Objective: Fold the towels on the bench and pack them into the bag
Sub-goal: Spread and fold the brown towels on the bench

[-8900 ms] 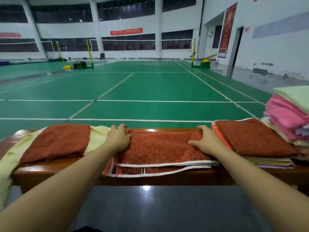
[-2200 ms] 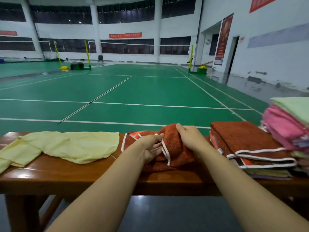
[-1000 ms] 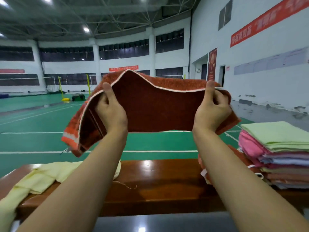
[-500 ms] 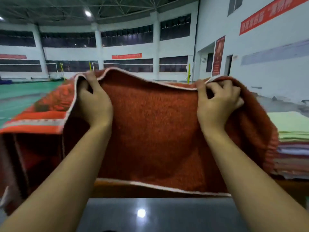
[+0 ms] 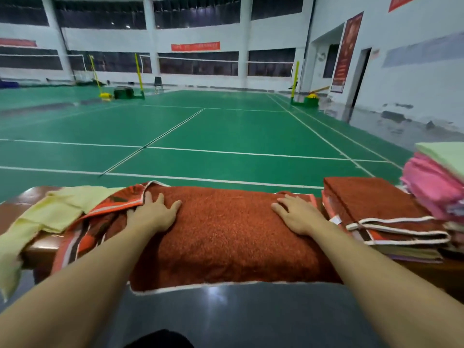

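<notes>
A rust-orange towel (image 5: 226,232) with white edging lies spread across the wooden bench (image 5: 37,249), its near edge hanging over the front. My left hand (image 5: 153,212) rests flat on its left part with fingers straight. My right hand (image 5: 297,214) lies flat on its right part. A crumpled pale-yellow towel (image 5: 57,209) sits at the bench's left end, partly under the orange towel's patterned corner. No bag shows in the head view.
A folded rust-orange towel (image 5: 376,207) tops a low pile at the right. Beyond it stands a taller stack of pink and light-green folded towels (image 5: 437,179). Past the bench stretches a green badminton court (image 5: 226,131).
The orange towel, held up by its top edge in both hands half a second ago, now lies spread on the bench. Both hands have let go and rest flat on it.
</notes>
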{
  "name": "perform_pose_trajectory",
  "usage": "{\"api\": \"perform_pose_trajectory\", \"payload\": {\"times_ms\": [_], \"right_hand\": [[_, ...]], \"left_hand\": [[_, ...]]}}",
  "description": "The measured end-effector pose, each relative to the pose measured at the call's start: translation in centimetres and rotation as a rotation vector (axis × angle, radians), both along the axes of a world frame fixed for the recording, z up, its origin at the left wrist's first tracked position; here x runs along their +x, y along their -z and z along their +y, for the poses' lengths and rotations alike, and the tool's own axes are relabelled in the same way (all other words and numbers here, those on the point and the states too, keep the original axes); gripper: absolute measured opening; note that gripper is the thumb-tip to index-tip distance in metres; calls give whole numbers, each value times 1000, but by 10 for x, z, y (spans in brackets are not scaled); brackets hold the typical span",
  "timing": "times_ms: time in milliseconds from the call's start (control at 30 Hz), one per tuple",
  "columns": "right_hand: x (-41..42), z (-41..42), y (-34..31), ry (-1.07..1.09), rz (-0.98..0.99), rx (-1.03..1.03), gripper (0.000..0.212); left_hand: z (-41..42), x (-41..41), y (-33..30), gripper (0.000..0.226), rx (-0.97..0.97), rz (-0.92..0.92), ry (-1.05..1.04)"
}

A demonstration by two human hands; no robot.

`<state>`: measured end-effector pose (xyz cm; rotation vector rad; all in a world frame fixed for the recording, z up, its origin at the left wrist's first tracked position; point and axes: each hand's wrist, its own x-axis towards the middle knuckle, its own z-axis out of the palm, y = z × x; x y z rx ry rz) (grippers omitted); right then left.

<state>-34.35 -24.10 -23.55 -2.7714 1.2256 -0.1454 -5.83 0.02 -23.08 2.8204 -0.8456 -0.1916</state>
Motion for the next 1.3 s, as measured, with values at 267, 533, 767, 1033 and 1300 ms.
{"api": "perform_pose_trajectory", "payload": {"times_ms": [267,533,767,1033,1300], "right_hand": [[9,-24,-20,202,-265,104,49],[15,-61,-71,210,-47,159,36],[16,-69,-57,334,263,11,35],[16,-61,-68,418,388,216,57],[11,-75,-65,370,-355,517,29]], "left_hand": [[-61,-65,-12,50,-443,-153,227],[-135,-232,-24,11,-602,316,621],[-152,-259,-8,30,-473,376,584],[-159,-263,-17,69,-342,317,474],[-154,-239,-13,27,-434,598,587]]}}
